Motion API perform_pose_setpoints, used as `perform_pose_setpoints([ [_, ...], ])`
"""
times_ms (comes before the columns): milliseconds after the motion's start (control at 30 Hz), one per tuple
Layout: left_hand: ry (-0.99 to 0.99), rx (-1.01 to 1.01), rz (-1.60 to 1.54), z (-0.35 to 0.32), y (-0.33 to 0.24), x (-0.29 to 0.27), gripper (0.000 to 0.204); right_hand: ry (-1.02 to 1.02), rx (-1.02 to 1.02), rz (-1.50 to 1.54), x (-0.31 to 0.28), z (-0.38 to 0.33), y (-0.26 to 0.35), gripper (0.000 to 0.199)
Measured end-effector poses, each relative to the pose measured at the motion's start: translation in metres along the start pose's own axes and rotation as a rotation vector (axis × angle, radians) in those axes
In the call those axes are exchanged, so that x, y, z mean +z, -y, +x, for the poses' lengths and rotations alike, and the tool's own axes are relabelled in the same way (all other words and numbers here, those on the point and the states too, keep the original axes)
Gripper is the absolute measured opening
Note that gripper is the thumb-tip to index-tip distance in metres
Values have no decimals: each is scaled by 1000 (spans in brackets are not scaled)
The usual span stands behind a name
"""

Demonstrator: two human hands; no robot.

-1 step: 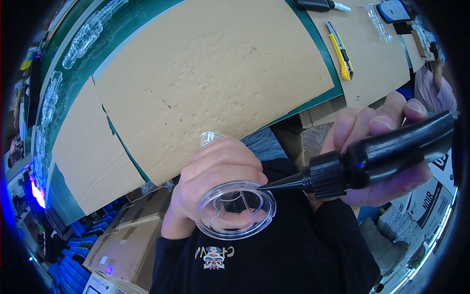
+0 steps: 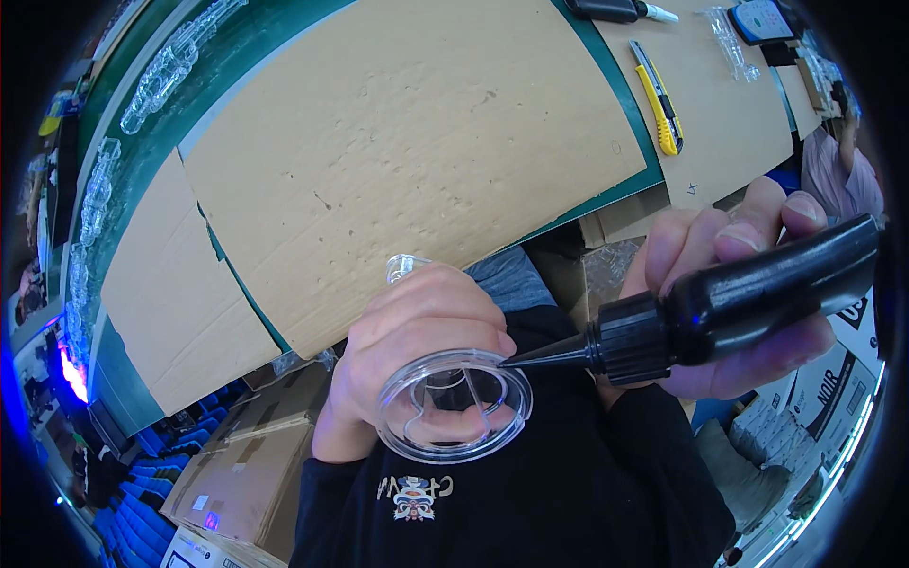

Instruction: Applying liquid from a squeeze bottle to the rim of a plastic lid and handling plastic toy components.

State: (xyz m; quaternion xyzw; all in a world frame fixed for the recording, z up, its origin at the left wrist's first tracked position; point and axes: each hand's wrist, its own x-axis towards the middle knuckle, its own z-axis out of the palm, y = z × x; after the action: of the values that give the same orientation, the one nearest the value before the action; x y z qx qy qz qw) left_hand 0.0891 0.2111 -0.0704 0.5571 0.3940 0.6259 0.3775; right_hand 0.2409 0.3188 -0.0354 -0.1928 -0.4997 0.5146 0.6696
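My left hand (image 2: 421, 317) is closed round a clear plastic piece with a wide round rim (image 2: 390, 417). The rim faces up toward me, and a narrower clear end (image 2: 405, 267) sticks out past my knuckles. A thin dividing line shows inside the round opening. In my right hand (image 2: 696, 246) is a black squeeze bottle (image 2: 757, 301), tilted nearly level. Its pointed black nozzle (image 2: 559, 354) meets the rim at the upper right, close to my left fingers. Whether any liquid comes out is too small to see. Both hands are above my lap, at the table's near edge.
Flat cardboard (image 2: 407, 142) covers much of the green table (image 2: 142, 379). A yellow utility knife (image 2: 660, 109) lies at the right. Several clear plastic pieces (image 2: 170, 76) line the far left edge. Cardboard boxes (image 2: 251, 464) stand below left; a person (image 2: 843, 170) is at far right.
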Motion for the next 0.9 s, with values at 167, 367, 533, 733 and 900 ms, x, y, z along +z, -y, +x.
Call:
perform_pose_setpoints([
  [167, -26, -7, -1, 0, 0, 1, 39, 10, 22, 35, 0, 1, -3, 55],
  [367, -39, -8, -3, 0, 1, 2, 38, 23, 46, 80, -1, 1, -5, 54],
  [533, -57, -21, -15, -1, 2, 3, 37, 35, 68, 117, -7, 3, -5, 54],
  [733, -82, -51, -41, -2, -1, 3, 37, 49, 95, 159, -5, -2, 0, 53],
  [900, -92, -56, -47, -4, -4, 1, 38, 62, 117, 191, -2, 0, -4, 53],
])
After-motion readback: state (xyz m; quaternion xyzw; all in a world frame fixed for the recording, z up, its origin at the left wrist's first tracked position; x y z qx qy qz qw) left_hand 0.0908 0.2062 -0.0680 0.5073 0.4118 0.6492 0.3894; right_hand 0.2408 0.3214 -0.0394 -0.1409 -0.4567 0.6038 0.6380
